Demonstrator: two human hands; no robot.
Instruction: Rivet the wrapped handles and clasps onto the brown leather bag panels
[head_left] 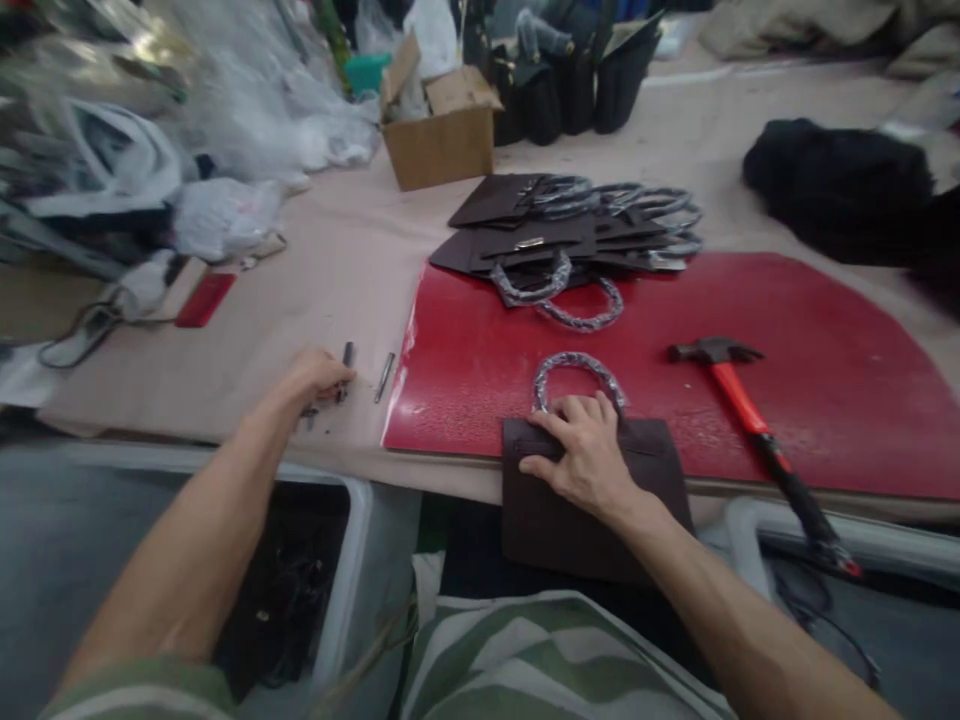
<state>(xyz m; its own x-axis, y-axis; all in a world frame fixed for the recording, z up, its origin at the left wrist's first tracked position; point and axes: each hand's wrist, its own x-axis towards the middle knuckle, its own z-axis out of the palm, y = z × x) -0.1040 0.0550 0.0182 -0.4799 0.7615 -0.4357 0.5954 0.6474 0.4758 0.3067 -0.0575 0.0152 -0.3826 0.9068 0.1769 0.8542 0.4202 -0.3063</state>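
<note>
My left hand [324,374] is at the table's left part, fingertips pinched together among small dark metal pieces [310,414]. What sits between the fingertips is too small to make out. A thin metal rod [385,378] lies just to the right of that hand. My right hand [589,450] rests palm down, fingers apart, on a dark brown leather bag panel [592,545]. The panel hangs partly over the table's front edge. Its loop handle [576,362], wrapped in clear plastic, lies beyond my fingers on the red board [465,370].
A claw hammer [739,395] lies to the right, its grip past the edge. More brown bag panels [517,240] with wrapped handles are piled behind. A cardboard box [442,145], plastic bags [225,215] and black cloth [836,180] stand farther back. Grey bins [360,540] flank me below.
</note>
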